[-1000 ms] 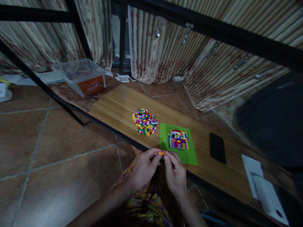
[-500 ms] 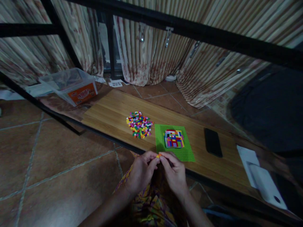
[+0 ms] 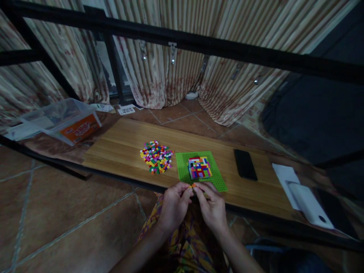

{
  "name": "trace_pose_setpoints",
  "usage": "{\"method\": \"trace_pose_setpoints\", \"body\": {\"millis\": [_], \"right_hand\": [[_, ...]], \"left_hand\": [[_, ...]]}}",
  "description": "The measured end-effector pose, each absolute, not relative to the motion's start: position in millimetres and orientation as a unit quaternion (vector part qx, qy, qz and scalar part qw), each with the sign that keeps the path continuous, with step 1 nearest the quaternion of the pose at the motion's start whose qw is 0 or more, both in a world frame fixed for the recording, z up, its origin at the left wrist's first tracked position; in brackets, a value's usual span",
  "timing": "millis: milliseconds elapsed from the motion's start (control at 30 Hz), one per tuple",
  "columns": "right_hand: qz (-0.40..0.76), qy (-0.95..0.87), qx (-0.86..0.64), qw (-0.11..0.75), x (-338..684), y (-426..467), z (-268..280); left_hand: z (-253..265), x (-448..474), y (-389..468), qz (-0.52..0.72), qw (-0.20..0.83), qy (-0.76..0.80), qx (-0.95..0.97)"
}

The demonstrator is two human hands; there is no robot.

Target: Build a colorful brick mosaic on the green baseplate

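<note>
My left hand [image 3: 174,204] pinches a tiny yellow building brick [image 3: 190,186] between thumb and fingertips. Close against it, an orange brick [image 3: 194,185] sits in the pinch of my right hand [image 3: 212,206]. Fingertips cover most of both bricks, so I cannot tell whether they are joined. Just beyond my fingers lies a green baseplate [image 3: 218,181], with a block built of many-coloured bricks [image 3: 200,168] standing on it. To the left of the plate a pile of loose small bricks [image 3: 157,157] is spread on the wooden table [image 3: 119,146].
A black phone [image 3: 245,164] lies right of the baseplate. Farther right are white paper [image 3: 286,180] and a white device [image 3: 309,206]. A clear plastic bin [image 3: 64,117] with an orange label stands past the table's left end. A dark metal bar [image 3: 182,40] crosses above.
My view has shifted, so the table things appear farther left. Both hands stay pinched together in front of the baseplate; the orange brick now shows slightly more to the right of the yellow one.
</note>
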State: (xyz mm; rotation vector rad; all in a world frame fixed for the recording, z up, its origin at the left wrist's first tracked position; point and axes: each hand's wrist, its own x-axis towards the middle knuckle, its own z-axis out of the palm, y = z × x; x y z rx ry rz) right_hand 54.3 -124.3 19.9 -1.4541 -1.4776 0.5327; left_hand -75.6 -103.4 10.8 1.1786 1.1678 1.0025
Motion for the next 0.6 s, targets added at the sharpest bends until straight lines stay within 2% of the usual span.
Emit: {"method": "trace_pose_setpoints", "body": {"millis": [167, 300, 467, 600], "right_hand": [[0.161, -0.535, -0.659, 0.504, 82.3, -110.2, 16.2], [0.116, -0.513, -0.697, 0.487, 103.3, -93.2, 13.2], [0.127, -0.482, -0.727, 0.472, 108.7, -75.6, 5.0], [0.15, -0.473, -0.726, 0.476, 106.3, -69.2, -2.1]], "left_hand": [[6.7, -74.9, -79.8, 0.388, 0.442, 0.528, 0.613], [2.7, -73.6, -56.2, 0.321, 0.347, 0.517, 0.714], [-16.9, -66.9, -45.1, 0.249, 0.232, 0.543, 0.767], [-24.5, -63.6, -46.5, 0.234, 0.195, 0.551, 0.777]]}}
